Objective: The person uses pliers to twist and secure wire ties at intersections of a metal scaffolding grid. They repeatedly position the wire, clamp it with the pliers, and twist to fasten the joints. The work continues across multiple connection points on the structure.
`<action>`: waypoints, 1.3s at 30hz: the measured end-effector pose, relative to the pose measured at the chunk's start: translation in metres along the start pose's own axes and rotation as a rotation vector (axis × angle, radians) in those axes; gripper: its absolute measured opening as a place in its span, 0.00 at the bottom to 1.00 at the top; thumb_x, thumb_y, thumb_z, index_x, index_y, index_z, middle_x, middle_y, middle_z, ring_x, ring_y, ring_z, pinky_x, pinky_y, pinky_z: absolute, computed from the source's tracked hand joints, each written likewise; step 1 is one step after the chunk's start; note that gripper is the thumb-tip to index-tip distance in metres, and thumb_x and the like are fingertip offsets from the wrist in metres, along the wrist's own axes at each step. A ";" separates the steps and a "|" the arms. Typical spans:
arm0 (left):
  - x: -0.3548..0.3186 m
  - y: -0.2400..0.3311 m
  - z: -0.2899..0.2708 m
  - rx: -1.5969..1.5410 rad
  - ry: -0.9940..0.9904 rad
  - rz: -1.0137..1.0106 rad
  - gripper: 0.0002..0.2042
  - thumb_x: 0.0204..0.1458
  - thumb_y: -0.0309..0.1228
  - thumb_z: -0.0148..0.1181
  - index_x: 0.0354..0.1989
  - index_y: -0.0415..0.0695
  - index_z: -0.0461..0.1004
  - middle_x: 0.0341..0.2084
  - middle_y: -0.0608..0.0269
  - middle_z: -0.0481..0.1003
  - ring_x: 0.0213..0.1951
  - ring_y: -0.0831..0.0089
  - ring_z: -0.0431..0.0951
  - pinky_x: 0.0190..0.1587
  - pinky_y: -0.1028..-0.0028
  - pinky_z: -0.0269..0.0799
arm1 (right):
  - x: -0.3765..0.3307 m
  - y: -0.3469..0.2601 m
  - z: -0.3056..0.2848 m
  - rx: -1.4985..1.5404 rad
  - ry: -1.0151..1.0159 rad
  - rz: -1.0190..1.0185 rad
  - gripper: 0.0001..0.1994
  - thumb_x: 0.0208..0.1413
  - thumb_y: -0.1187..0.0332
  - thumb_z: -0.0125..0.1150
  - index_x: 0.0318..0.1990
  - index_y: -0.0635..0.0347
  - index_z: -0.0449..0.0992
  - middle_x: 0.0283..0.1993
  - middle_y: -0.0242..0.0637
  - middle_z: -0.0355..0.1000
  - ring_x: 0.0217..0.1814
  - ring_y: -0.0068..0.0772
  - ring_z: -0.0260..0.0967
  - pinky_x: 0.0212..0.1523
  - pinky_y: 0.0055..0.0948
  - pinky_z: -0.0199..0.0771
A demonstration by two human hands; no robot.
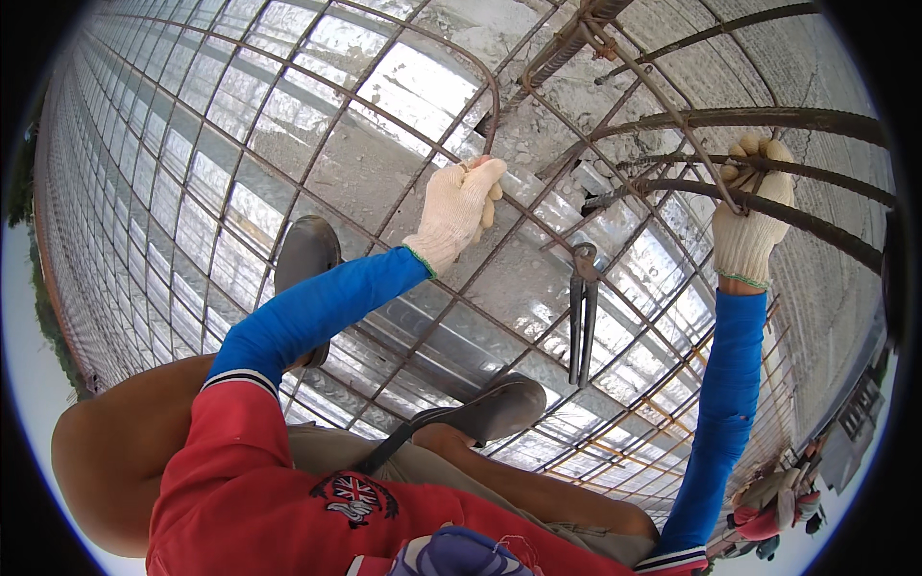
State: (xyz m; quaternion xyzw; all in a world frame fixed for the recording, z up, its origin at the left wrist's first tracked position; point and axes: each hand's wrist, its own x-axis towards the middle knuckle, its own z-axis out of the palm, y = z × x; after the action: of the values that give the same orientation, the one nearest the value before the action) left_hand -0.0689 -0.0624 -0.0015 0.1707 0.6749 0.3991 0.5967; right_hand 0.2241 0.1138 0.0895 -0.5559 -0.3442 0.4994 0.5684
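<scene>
Overhead, left hand (459, 206) clenches a thin bent rod (477, 86); right hand (754, 216) grips thick rebar (816, 226), pincers (582, 312) hanging between.

Single head-worn fisheye view, looking steeply down, close over the rebar grid (317, 163), edges bending outward

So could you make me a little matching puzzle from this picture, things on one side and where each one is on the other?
Things:
1. left hand
2. right hand
3. pliers
4. sandal

Places or states:
A. lying on the steel mesh between the two arms
B. gloved, gripping the thick dark bars at the right
C. standing on the mesh beside the blue left sleeve
D. gloved, closed on a thin curved rod near the middle

Right pairs: 1-D, 2-B, 3-A, 4-C
</scene>
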 end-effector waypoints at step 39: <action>0.012 -0.024 -0.017 1.021 0.317 0.419 0.27 0.67 0.58 0.56 0.41 0.41 0.83 0.29 0.47 0.84 0.35 0.47 0.86 0.39 0.54 0.80 | 0.002 -0.006 0.009 -0.100 0.100 -0.065 0.08 0.68 0.68 0.57 0.46 0.63 0.76 0.35 0.46 0.79 0.27 0.34 0.75 0.21 0.27 0.68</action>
State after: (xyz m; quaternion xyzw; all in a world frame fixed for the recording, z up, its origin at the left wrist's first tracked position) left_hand -0.0815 -0.0746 -0.0280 0.5055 0.8150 0.1531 0.2384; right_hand 0.2175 0.1192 0.0965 -0.5962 -0.3579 0.4346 0.5724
